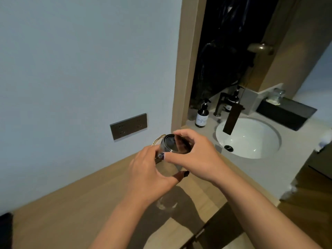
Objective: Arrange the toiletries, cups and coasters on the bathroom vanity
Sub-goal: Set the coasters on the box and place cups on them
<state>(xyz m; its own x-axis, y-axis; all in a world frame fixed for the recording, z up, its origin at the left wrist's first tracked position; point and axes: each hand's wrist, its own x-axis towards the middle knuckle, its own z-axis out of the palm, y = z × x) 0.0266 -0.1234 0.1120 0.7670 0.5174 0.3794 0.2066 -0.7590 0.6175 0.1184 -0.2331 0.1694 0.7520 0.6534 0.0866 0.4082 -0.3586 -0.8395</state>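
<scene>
Two hands, one glass in grip, frame centre, above wood counter (75, 203). Second glass (166, 203) standing on counter below left wrist, clear, partly hidden. Left hand (149, 175) curled round body of held glass (175, 146); right hand (194, 153) pinching its rim from right. Held glass tilted, mouth toward camera, dark-tinted. Round coaster (158, 139) edge just behind it. Farther, upper right: white sink (251, 141), dark faucet (228, 112), one pump bottle (202, 115), black tray (285, 112).
</scene>
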